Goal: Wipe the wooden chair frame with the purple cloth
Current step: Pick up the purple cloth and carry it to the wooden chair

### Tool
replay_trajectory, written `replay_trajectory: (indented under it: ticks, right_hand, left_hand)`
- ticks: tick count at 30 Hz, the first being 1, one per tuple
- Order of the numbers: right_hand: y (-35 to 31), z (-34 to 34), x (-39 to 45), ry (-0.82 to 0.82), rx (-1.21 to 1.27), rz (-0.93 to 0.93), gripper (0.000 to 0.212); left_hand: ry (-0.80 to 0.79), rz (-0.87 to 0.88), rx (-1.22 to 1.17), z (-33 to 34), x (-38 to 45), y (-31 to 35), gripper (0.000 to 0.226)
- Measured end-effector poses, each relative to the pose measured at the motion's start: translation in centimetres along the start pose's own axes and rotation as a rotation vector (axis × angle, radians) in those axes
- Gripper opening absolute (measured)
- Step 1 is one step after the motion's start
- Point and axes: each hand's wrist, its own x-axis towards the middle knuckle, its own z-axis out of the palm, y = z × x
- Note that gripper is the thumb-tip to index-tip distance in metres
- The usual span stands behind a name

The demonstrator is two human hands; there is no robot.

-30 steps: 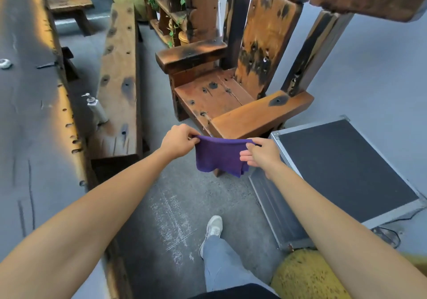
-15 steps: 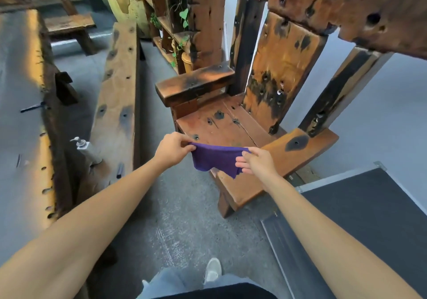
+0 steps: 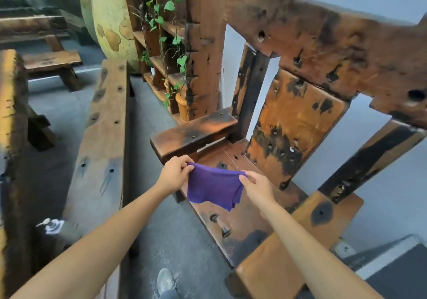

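Observation:
A heavy, dark-stained wooden chair (image 3: 298,123) fills the right of the head view, with a tall slatted back, a plank seat and two thick armrests. The purple cloth (image 3: 211,188) hangs spread between my hands above the seat's front left corner, below the left armrest (image 3: 194,134). My left hand (image 3: 174,174) pinches the cloth's upper left corner. My right hand (image 3: 255,186) pinches its upper right corner. The cloth's lower edge hangs loose over the seat edge; whether it touches the wood I cannot tell.
A long wooden bench (image 3: 101,141) with holes runs along the left, with a pump bottle (image 3: 52,225) by its near end. Behind the chair stand a wooden shelf with a trailing plant (image 3: 171,44) and a yellow globe (image 3: 108,17). A metal-edged case (image 3: 392,266) lies at lower right.
I have stepped closer, so the chair looms larger and the case has slid towards the corner. Both hands, still holding the cloth, have moved in over the seat's front corner.

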Motion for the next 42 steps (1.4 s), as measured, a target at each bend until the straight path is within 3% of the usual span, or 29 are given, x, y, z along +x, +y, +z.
replay_trajectory:
  ticks: [9,14,21,25,31,35,40,42]
  right_hand:
    - [-11.8,6.0,11.4,0.212,-0.018,-0.082,0.015]
    - [-15.5,6.4,16.6,0.22,0.008,-0.096,0.016]
    - [-19.8,6.7,25.0,0.178,0.25,-0.011,0.009]
    - [-21.7,6.2,31.1,0.202,0.342,-0.023,0.013]
    - [-25.4,6.4,41.1,0.398,0.422,-0.063,0.016]
    - [-28.3,6.5,46.9,0.438,0.354,-0.1,0.014]
    - [-31.9,7.4,50.1,0.405,0.306,-0.198,0.015]
    - [-33.3,8.1,51.2,0.366,0.282,-0.226,0.012]
  left_hand:
    - [-0.054,0.099,-0.155,-9.7,17.4,-2.2,0.012]
    - [-0.066,0.157,-0.219,-12.1,24.7,-1.8,0.014]
    - [-0.087,0.084,-0.532,-13.0,35.5,0.8,0.021]
    - [-0.096,0.173,-0.528,-14.0,43.7,1.4,0.02]
    - [-0.168,0.242,-0.459,-16.3,55.5,0.2,0.017]
    - [-0.142,0.183,-0.494,-17.0,62.0,-1.0,0.018]
    - [0.026,0.217,-0.233,-16.6,63.9,-0.9,0.015]
    - [-0.016,0.326,-0.209,-16.3,63.9,0.2,0.017]
